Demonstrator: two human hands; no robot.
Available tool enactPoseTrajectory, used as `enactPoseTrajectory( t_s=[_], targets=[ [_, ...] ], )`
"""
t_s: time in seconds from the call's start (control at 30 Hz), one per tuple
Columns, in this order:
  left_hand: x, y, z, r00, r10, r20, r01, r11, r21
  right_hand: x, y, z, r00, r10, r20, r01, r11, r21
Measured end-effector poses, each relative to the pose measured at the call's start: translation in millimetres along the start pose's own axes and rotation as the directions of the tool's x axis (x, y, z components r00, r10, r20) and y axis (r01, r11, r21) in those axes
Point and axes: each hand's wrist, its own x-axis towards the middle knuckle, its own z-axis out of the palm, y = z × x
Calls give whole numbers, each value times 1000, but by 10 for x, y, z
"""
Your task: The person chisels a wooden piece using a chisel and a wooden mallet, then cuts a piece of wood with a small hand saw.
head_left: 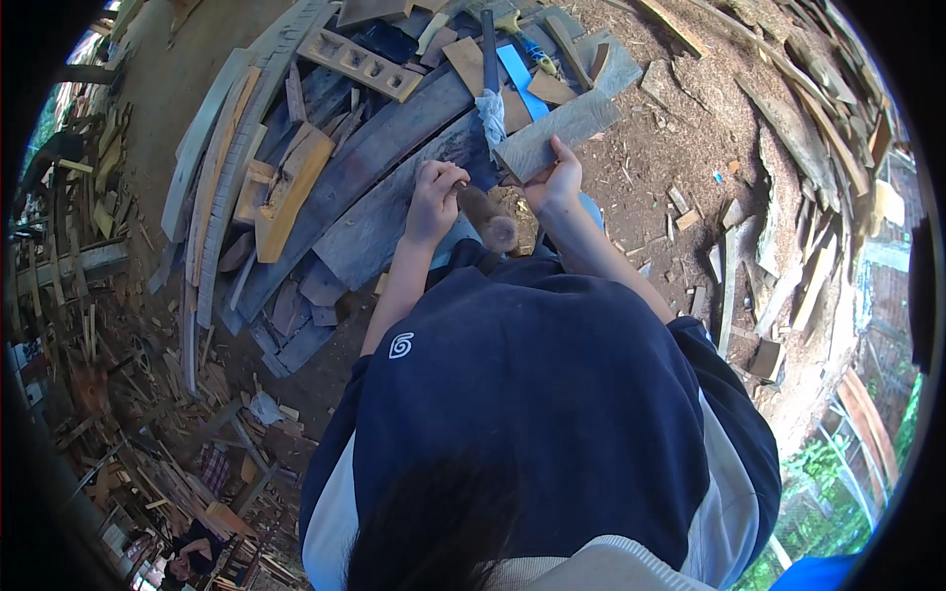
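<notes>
My left hand (pixel 437 197) is closed on the narrow end of a brown wooden cylinder, like a mallet (pixel 487 217), whose round end points toward me. My right hand (pixel 555 185) grips the lower end of a flat grey-brown board (pixel 562 126), thumb on its face, raised beside the cylinder. Just beyond lie a dark bar (pixel 489 54) with white cloth (pixel 492 120) round its lower part, a bright blue strip (pixel 519 74) and a yellow-handled tool (pixel 520 34).
Weathered dark planks (pixel 355 236), a block with square hollows (pixel 350 64) and a carved yellow piece (pixel 291 197) cover the left side of my work area. Offcuts (pixel 729 276) litter the dirt ground at right. Another person (pixel 187 552) is at the lower left among scrap wood.
</notes>
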Motion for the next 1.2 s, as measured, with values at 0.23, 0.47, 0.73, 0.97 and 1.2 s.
enactPoseTrajectory(
  t_s=[0.23, 0.47, 0.73, 0.97, 1.2],
  targets=[
    [93, -188, -109, 964, -261, -55, 241, 941, -237, -2, 8, -26, 999, -14, -34, 16, 999, 40],
    [238, -230, -364, 949, -239, -205, 210, 966, -152, 27, -107, -334, 999, 29, 29, -25, 993, -117],
    [446, -504, -747, 924, -220, -314, 222, 975, -28, -63, -208, -456, 992, -21, 126, 52, 968, -246],
    [476, -681, -690, 927, -267, -263, 248, 963, -105, -288, -247, -308, 989, -87, 121, 124, 932, -340],
    [686, -589, -803, 924, -358, -136, 270, 860, -433, -183, -315, -468, 983, -104, 153, 148, 939, -312]
  ],
)
